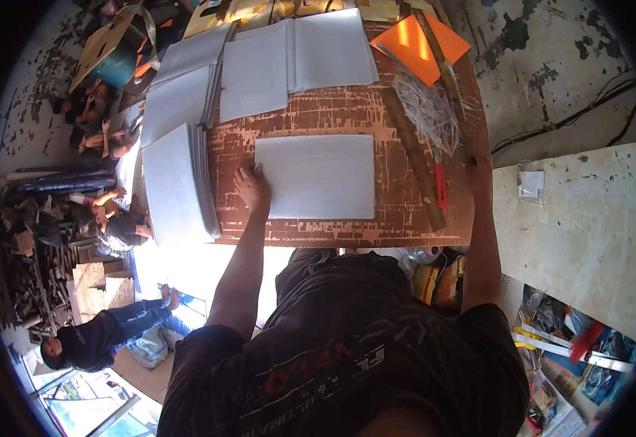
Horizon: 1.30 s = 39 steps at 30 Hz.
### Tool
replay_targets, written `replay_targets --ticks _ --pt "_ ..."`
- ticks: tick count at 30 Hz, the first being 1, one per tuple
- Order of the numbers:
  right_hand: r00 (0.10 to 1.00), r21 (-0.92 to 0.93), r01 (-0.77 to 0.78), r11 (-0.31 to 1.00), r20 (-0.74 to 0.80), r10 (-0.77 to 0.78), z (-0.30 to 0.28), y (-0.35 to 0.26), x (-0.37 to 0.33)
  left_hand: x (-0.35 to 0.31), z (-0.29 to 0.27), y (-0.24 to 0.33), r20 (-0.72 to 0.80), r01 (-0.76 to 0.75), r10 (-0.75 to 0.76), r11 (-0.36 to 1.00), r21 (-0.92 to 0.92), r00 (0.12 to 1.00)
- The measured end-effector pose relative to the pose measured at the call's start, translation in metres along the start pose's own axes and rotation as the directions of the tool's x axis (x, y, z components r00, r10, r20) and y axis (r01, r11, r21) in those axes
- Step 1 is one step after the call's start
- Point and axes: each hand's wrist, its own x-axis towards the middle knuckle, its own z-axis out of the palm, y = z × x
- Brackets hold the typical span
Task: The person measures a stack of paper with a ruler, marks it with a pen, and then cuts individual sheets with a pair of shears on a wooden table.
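Observation:
A white rectangular sheet or thin stack of paper [314, 176] lies flat near the table's front edge. My left hand [253, 187] is at its left side with the fingers spread, the fingertips by the paper's edge. At the table's right edge is my right hand [477, 173], beside a red-handled cutter [440, 183]. Its fingers are mostly hidden in shadow, so I cannot tell if they hold anything. Between the paper and the cutter lies a long brown strip [412, 156]. A second brown strip [443, 54] runs along the right side toward that hand.
White paper stacks [176, 182] line the table's left side, and more white sheets [336, 51] lie at the back. Orange sheets [423, 47] and crumpled clear plastic [427, 109] are at the right. A wall stands to the right; several people sit at the left.

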Motion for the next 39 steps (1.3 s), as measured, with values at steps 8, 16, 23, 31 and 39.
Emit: replay_targets --ticks 8,16,23,31,39 --pt "0.958 -0.407 -0.261 0.875 -0.222 0.183 -0.123 -0.033 -0.013 -0.002 -0.012 0.001 0.037 0.014 -0.014 1.0 -0.004 0.999" --pt "0.969 -0.533 -0.139 0.835 -0.246 0.004 -0.287 -0.02 -0.054 -0.004 -0.001 -0.011 0.01 0.022 -0.022 1.0 0.02 1.0" --pt "0.932 -0.584 -0.249 0.772 -0.362 0.027 -0.385 -0.064 -0.105 -0.004 0.002 -0.016 -0.07 0.0 0.003 0.999 0.042 0.998" --pt "0.873 -0.559 -0.26 0.787 -0.484 -0.056 -0.399 -0.097 -0.125 0.004 -0.032 -0.013 0.119 0.012 0.003 0.993 -0.121 0.993" --pt "0.968 -0.055 -0.106 0.993 -0.234 0.09 -0.315 -0.082 -0.099 -0.027 -0.066 0.015 0.153 0.086 -0.082 0.996 -0.021 0.985"
